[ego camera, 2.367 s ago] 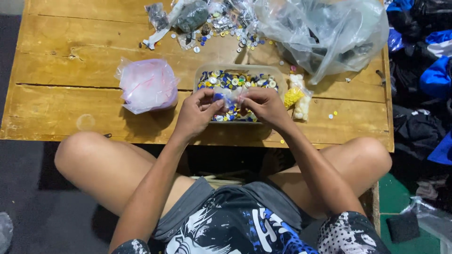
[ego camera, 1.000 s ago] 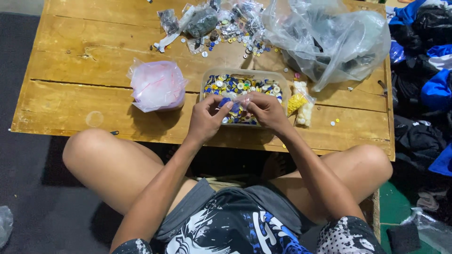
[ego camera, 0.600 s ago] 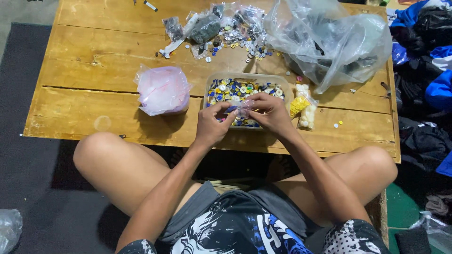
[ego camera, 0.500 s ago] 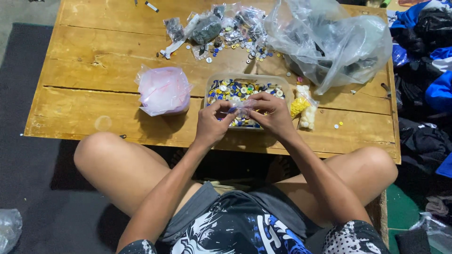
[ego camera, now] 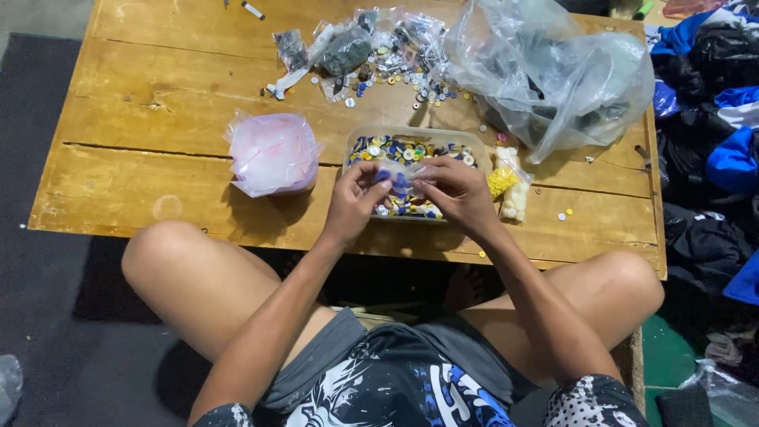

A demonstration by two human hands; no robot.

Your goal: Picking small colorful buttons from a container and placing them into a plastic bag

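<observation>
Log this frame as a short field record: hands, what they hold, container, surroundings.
left hand: pinches one edge of a small clear bag
right hand: pinches the other edge
small clear bag: holds blue pieces, above the tray
tray: clear plastic, full of mixed coloured buttons
pink bag: left of tray
large clear bag: far right of the wooden table
loose buttons: scattered behind tray

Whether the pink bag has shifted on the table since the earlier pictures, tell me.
No. The pink bag sits left of the button tray, across the plank gap, as before; only the camera shifted.
</observation>
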